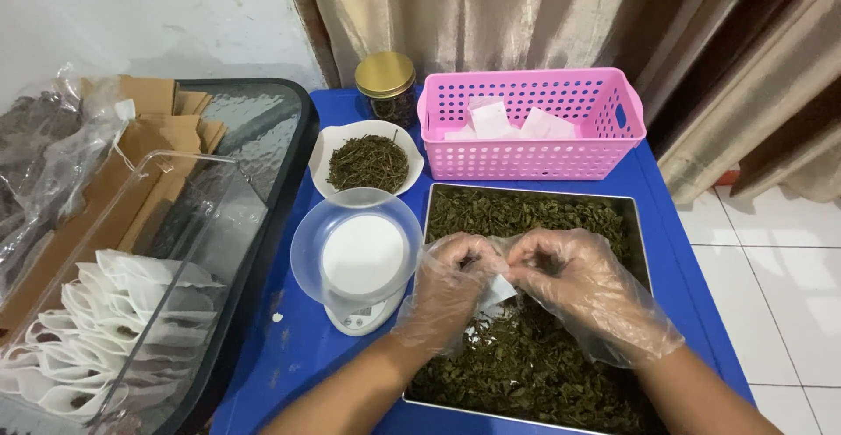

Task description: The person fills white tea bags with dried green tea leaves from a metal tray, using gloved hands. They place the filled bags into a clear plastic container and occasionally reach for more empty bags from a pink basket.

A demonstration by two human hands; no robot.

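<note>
While both gloved hands hover over a tray of dried leaves [526, 365], the left hand [451, 286] and right hand [583, 282] pinch one small white sachet [499, 290] between them. Just left of the left hand sits a kitchen scale [359, 260]; beyond both hands stands a pink basket [532, 124].

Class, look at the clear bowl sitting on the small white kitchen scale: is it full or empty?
Empty. The clear bowl on the white scale shows only the scale's white platform through it; no leaves lie inside.

Pink perforated basket [534, 128], blue table [298, 347], gold-lidded jar [385, 84], white sachets [96, 347] & bowl [328, 141], clear-gloved hands [517, 282].
</note>
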